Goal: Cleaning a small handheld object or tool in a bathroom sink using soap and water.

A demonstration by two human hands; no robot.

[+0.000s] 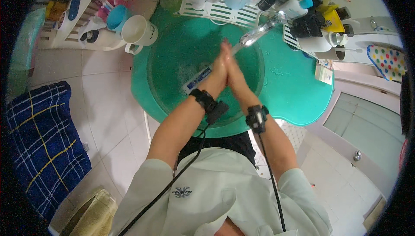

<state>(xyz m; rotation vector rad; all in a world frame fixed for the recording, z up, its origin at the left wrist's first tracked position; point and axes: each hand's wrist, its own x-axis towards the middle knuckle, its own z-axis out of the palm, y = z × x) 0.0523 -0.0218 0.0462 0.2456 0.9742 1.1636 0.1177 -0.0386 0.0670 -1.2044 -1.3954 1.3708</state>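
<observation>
Over the green washbasin, my left hand and my right hand are pressed palm to palm, fingers stretched out and pointing away from me. They look wet, and the fingertips are slightly blurred. Nothing shows between the palms, though their inner faces are hidden. Just beyond the fingertips is the clear, shiny tap, with water running beside my right hand. A flat white and blue tube or packet lies in the basin left of my left hand, partly covered by it. Each wrist wears a black strap with a cable.
A white slotted rack behind the basin holds tubes and bottles. More bottles crowd a second rack at right. A small box stands on the counter's right edge. At left are a white mug, a blue cup and a plaid towel.
</observation>
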